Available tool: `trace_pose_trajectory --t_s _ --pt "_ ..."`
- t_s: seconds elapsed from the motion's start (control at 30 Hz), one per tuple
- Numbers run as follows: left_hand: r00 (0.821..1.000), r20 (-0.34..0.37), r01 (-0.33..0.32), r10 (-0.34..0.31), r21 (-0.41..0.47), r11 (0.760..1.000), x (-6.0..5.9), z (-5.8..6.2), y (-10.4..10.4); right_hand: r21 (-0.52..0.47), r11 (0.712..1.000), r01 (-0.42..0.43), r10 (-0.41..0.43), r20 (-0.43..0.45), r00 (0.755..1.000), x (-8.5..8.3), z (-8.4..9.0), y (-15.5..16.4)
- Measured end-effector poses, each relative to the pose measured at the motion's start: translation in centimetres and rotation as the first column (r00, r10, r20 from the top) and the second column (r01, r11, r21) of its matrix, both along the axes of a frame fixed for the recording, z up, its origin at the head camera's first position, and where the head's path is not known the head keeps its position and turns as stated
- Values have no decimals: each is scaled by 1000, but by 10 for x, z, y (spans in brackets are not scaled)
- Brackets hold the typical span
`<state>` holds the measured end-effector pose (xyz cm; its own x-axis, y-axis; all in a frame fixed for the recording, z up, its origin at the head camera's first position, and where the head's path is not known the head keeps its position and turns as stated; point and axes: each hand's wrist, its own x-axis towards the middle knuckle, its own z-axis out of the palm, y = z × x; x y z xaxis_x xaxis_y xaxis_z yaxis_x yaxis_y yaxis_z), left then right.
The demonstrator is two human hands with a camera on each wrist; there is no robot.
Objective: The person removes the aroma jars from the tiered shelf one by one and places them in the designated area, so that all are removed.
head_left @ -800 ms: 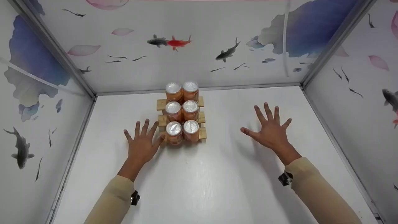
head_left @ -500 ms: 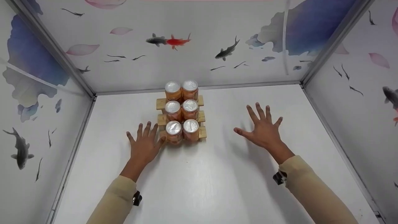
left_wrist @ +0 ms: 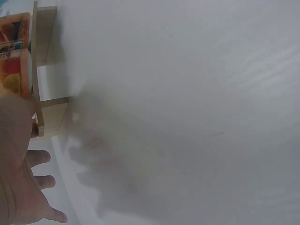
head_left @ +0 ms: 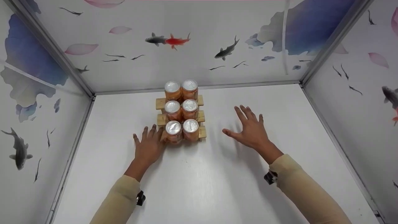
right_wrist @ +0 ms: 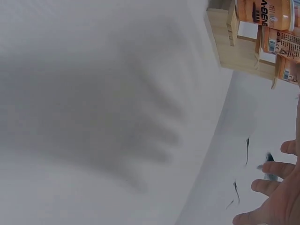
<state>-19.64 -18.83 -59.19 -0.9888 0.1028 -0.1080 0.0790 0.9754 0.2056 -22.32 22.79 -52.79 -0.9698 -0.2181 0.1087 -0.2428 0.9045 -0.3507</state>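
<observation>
Several orange cans with silver lids (head_left: 182, 106) stand in pairs on a stepped wooden rack (head_left: 201, 117) near the back of a white table (head_left: 199, 186). My left hand (head_left: 149, 144) lies open and flat just left of the rack's lowest step, its fingertips close to the front left can (head_left: 173, 132). My right hand (head_left: 248, 128) hovers open with fingers spread to the right of the rack, apart from it. In the left wrist view the rack's end (left_wrist: 47, 79) and a can (left_wrist: 14, 56) show beside my palm (left_wrist: 18, 178). The right wrist view shows the rack (right_wrist: 239, 51) and cans (right_wrist: 272, 18).
White walls printed with fish and petals (head_left: 174, 40) enclose the table on the left, back and right, with metal corner posts (head_left: 51, 49). Bare table surface lies in front of the rack and on both sides of it.
Both hands have moved inward toward the rack. The left hand slid right until it reached the lowest step; the right hand moved left and its fingers came closer together.
</observation>
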Motion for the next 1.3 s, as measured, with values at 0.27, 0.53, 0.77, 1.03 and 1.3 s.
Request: trace_pose_trajectory --t_s 0.27,0.53,0.77,1.03,1.3 --pt "1000 11 -14 14 50 999 -1 -3 0 -51 996 -75 76 19 997 -1 1 -24" --pt "1000 -4 -8 8 78 997 -2 -4 -1 -108 986 -128 135 52 990 0 4 -48" --pt "998 -64 31 -25 105 994 0 -7 -1 -150 968 -200 207 31 978 3 2 -70" --pt "1000 -11 -6 8 204 979 -1 -8 -2 -185 951 -248 261 44 964 5 -1 -96" --pt "1000 5 -23 22 205 979 -1 -10 -2 -243 925 -291 303 15 953 6 -3 -112"
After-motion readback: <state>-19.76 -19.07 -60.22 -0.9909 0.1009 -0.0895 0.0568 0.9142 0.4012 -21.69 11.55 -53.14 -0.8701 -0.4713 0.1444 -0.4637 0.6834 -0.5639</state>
